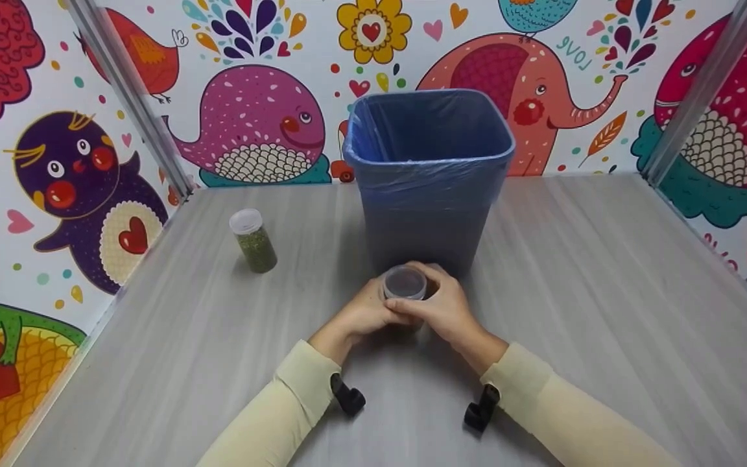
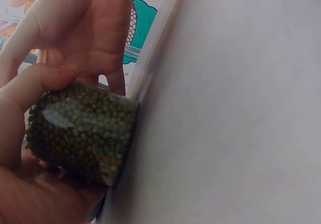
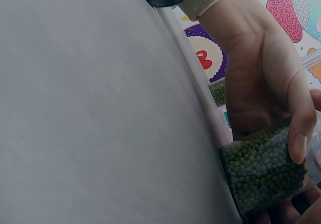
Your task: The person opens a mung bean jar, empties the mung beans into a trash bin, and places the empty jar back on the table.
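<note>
To your left, a capped jar with green contents [image 1: 258,250] stands on the table [image 1: 574,311], well apart from your hands. Your left hand [image 1: 362,310] grasps the held jar [image 1: 406,283] mid-table; its green beans [image 2: 85,128] show in the wrist views, but whether a lid covers it is hard to make out. Your right hand [image 1: 448,305] grasps it too, some fingers hidden. Just beyond, a lined bin [image 1: 425,220] blocks the table behind.
</note>
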A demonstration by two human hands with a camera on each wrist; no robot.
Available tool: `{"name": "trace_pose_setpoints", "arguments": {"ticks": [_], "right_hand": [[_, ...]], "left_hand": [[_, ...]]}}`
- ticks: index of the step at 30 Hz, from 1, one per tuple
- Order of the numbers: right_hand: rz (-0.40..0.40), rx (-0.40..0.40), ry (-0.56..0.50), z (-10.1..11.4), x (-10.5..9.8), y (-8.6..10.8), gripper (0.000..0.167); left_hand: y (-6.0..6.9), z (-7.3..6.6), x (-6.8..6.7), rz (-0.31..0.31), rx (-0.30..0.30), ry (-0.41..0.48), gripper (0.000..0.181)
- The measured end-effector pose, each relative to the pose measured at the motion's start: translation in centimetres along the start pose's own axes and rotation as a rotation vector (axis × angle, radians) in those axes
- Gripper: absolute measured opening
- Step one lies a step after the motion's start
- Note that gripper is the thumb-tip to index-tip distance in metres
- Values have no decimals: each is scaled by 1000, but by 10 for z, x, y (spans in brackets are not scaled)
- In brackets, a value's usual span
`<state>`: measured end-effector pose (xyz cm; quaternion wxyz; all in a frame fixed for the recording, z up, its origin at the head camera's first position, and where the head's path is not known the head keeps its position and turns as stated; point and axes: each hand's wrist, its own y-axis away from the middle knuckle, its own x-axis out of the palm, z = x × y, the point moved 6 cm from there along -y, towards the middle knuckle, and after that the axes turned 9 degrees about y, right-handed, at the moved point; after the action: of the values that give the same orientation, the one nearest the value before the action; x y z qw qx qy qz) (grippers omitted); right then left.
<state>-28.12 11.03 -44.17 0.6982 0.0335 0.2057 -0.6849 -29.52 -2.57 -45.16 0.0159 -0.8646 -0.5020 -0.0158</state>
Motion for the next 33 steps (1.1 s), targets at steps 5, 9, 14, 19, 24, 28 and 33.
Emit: {"name": "trace_pose_setpoints", "arguments": {"ticks": [5, 9, 14, 19, 24, 28, 33], "right_hand": [[17, 6, 7, 0, 0, -1, 66], [12, 31, 30, 1, 2, 2, 66], [-8, 61, 48, 3, 8, 7, 69], [-66, 43, 103, 7, 13, 9, 75], [-106, 43, 116, 8, 13, 8, 71], [-105, 49, 112, 6, 10, 6, 67], [-93, 38, 94, 3, 7, 4, 64]], "left_hand": [[-1, 0, 0, -9, 4, -10, 80], [-1, -1, 0, -18, 26, -23, 79], [-1, -3, 2, 0, 49, -46, 77], [0, -5, 1, 7, 80, -120, 75], [0, -3, 0, -4, 72, -118, 74], [0, -2, 1, -3, 44, -85, 74], [-1, -1, 1, 1, 40, -89, 75]]}}
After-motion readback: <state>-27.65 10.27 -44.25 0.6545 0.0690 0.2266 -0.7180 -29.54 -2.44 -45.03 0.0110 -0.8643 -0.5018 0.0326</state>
